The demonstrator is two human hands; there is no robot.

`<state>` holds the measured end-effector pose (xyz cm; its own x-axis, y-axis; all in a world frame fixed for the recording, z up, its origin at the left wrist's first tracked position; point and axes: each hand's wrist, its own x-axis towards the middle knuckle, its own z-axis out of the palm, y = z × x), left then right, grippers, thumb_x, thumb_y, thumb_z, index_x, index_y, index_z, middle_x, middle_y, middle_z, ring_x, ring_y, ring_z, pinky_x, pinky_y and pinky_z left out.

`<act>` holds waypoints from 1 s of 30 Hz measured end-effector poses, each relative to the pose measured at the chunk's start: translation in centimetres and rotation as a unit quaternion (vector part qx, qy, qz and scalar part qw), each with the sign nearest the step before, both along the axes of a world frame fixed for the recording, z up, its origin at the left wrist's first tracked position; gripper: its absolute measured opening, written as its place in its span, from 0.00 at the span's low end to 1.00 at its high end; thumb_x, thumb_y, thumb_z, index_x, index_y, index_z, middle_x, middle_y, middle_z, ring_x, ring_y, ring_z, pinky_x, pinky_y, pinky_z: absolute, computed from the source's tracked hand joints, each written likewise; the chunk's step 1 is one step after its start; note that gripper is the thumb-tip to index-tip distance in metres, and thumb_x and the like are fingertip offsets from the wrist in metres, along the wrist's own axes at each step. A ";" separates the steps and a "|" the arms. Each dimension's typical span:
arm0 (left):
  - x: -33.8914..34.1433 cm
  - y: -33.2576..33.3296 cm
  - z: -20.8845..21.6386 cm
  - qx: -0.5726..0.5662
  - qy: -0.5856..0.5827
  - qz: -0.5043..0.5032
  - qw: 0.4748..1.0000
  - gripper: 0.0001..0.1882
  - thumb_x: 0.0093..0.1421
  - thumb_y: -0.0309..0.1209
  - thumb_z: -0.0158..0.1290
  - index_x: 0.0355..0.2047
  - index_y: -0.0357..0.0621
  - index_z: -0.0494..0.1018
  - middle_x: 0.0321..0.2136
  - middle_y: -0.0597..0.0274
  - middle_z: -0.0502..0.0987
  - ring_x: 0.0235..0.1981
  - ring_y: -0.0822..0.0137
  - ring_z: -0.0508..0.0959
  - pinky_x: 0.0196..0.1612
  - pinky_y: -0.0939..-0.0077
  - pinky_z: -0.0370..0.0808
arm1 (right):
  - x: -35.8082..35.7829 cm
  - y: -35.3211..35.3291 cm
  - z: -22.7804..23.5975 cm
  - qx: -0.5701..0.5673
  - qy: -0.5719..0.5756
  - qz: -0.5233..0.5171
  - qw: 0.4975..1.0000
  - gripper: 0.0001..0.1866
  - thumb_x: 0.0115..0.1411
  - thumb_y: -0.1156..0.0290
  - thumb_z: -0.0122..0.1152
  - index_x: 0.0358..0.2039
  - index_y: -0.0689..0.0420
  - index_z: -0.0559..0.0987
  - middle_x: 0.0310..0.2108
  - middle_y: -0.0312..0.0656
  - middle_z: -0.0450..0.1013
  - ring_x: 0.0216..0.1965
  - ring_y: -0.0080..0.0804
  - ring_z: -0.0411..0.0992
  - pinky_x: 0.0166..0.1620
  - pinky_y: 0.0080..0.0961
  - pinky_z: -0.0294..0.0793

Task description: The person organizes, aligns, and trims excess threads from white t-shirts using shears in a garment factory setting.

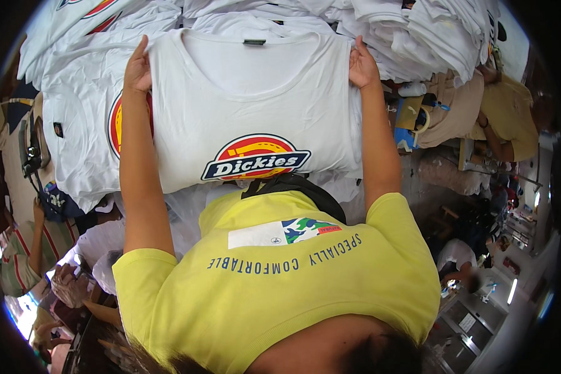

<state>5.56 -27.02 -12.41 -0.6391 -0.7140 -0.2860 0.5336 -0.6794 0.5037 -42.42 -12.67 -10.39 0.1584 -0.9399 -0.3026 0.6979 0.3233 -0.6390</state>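
A white tank top [255,118] with a wide scooped neck is spread in front of me, its printed red, yellow and navy emblem low on the chest. My left hand [138,67] is closed on its left shoulder edge, thumb up. On the opposite side my right hand [363,65] grips the right shoulder edge, fingers curled in against the cloth. A small dark label [254,42] shows inside the back neckline. Under and beside it, another white shirt [75,124] with a similar print lies partly covered by my left forearm.
Heaps of white garments [417,31] fill the far side. Right of my arm are a tape roll [422,119], a white bottle [412,90] and a person in tan clothing [511,118]. A person in a striped top [28,255] is at the left; more people work farther off.
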 end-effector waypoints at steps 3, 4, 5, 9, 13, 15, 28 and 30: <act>-0.5 -0.4 -1.4 0.019 -0.035 0.035 0.999 0.28 0.60 0.45 0.46 0.45 0.26 0.65 0.42 0.44 0.72 0.44 0.56 0.74 0.50 0.62 0.70 | -0.6 0.5 -1.1 -0.007 -0.014 -0.028 0.999 0.32 0.60 0.49 0.43 0.44 0.72 0.68 0.44 0.51 0.70 0.48 0.38 0.69 0.54 0.34 0.64; -0.7 -0.4 -1.2 0.023 -0.028 0.028 0.999 0.28 0.60 0.45 0.46 0.44 0.26 0.65 0.42 0.44 0.72 0.44 0.56 0.74 0.50 0.62 0.70 | -0.7 0.5 -1.1 -0.009 -0.013 -0.033 0.999 0.33 0.60 0.48 0.43 0.44 0.72 0.67 0.44 0.52 0.70 0.48 0.38 0.68 0.54 0.34 0.64; -0.9 -0.4 -1.0 0.027 -0.021 0.021 0.999 0.27 0.59 0.45 0.46 0.44 0.27 0.66 0.42 0.45 0.72 0.44 0.57 0.74 0.50 0.63 0.70 | -0.8 0.6 -1.2 -0.011 -0.011 -0.038 0.999 0.33 0.60 0.48 0.43 0.44 0.73 0.67 0.44 0.52 0.70 0.48 0.38 0.68 0.54 0.34 0.64; -0.7 -0.1 -0.7 0.030 -0.014 0.014 0.999 0.27 0.60 0.45 0.45 0.43 0.27 0.66 0.42 0.45 0.73 0.44 0.57 0.74 0.51 0.64 0.69 | -0.1 0.3 -1.0 0.003 0.023 -0.067 0.997 0.33 0.60 0.48 0.42 0.45 0.73 0.66 0.44 0.52 0.70 0.48 0.39 0.68 0.53 0.33 0.65; -1.5 -0.2 -1.0 0.006 -0.059 0.027 0.998 0.28 0.60 0.45 0.44 0.46 0.26 0.63 0.44 0.45 0.71 0.46 0.56 0.72 0.53 0.64 0.66 | 0.3 0.4 -0.8 0.003 0.026 -0.081 0.996 0.33 0.60 0.49 0.44 0.48 0.72 0.63 0.45 0.52 0.69 0.48 0.38 0.68 0.54 0.34 0.65; -1.9 0.2 -0.7 -0.021 -0.136 0.053 0.989 0.33 0.61 0.47 0.42 0.51 0.23 0.58 0.48 0.41 0.67 0.51 0.54 0.68 0.58 0.65 0.60 | 0.8 0.5 -0.3 0.011 0.063 -0.099 0.993 0.33 0.60 0.50 0.45 0.50 0.71 0.61 0.46 0.52 0.68 0.49 0.38 0.68 0.54 0.35 0.64; 9.5 19.8 5.8 -0.128 -0.466 0.029 0.875 0.20 0.60 0.39 0.45 0.49 0.40 0.64 0.44 0.61 0.72 0.42 0.71 0.72 0.44 0.76 0.66 | -0.7 20.7 2.1 0.133 0.499 -0.045 0.855 0.15 0.56 0.62 0.56 0.37 0.61 0.74 0.29 0.34 0.71 0.27 0.19 0.67 0.36 0.16 0.69; 11.2 23.8 5.0 -0.120 -0.500 0.014 0.857 0.17 0.60 0.37 0.45 0.47 0.43 0.66 0.41 0.65 0.72 0.39 0.74 0.71 0.42 0.77 0.66 | -0.8 25.9 0.8 0.168 0.535 0.007 0.828 0.15 0.55 0.62 0.58 0.37 0.59 0.74 0.29 0.32 0.70 0.27 0.18 0.66 0.35 0.15 0.67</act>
<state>16.74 -3.22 -7.43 -0.1414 -0.8396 -0.5245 -0.2330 -0.4867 0.8419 -43.18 13.25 -9.59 -0.3594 -0.7746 -0.5204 -0.2140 0.6112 -0.7620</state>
